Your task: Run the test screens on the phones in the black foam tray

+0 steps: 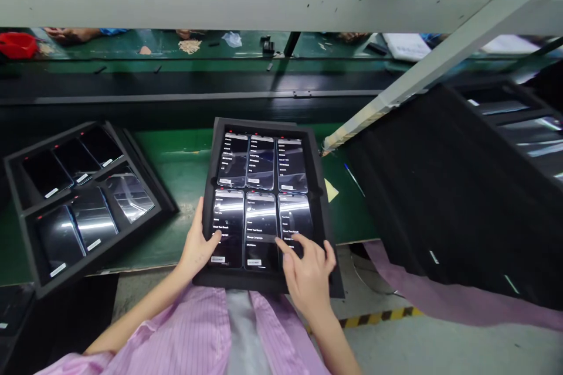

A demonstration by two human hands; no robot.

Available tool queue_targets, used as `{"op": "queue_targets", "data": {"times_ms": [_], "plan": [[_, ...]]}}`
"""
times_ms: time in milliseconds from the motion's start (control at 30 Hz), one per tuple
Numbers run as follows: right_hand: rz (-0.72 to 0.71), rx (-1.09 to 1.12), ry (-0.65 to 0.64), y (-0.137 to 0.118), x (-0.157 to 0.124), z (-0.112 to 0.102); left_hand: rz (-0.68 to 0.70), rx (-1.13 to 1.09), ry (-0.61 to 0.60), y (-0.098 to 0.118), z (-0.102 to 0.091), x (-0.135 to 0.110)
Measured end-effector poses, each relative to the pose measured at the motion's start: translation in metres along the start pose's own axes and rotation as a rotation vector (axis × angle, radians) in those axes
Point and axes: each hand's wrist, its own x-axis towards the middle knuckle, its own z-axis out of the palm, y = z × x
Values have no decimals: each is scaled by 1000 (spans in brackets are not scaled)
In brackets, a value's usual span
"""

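Note:
A black foam tray [328, 246] sits in front of me, its near edge at my lap, with two rows of three smartphones face up. Lit text menus show on their screens. My left hand [197, 249] grips the tray's left side, the thumb lying over the near-left phone [229, 211]; its other fingers are partly hidden by the tray. With fingers apart, my right hand [308, 272] holds nothing. Its index fingertip is at the "Change Language" line of the near-middle phone [260, 217]. The right hand partly covers the near-right phone [294, 208].
Another foam tray of dark-screened phones [90, 187] lies at the left on the green bench [176, 152]. A yellow paper note [331, 190] and a blue pen [354, 179] lie to the right. A slanted white post [396, 91] and a large black sheet [422, 187] stand beyond. Other people's hands show across the bench.

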Motion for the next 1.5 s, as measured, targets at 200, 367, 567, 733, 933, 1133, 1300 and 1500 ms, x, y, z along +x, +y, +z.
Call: {"op": "queue_targets", "data": {"times_ms": [200, 367, 567, 733, 933, 1133, 1300, 1500], "plan": [[99, -112, 66, 28, -9, -9, -17, -50, -6, 0, 0, 0], [93, -165, -28, 31, -7, -4, -31, -51, 5, 1, 2, 0], [132, -109, 41, 42, 3, -9, -7, -70, 19, -1, -4, 1], [9, 73, 1, 72, 60, -4, 101, -58, 94, 7, -14, 60], [-89, 221, -69, 79, 168, 23, 312, 325, 137, 44, -13, 151], [-121, 152, -79, 61, 220, 49, 331, 771, 56, 68, -13, 166], [-131, 99, -82, 57, 220, 58, 378, 928, -19, 73, -11, 169], [-179, -51, -127, 55, 217, 62, 322, 960, -111, 77, -10, 170]]}}
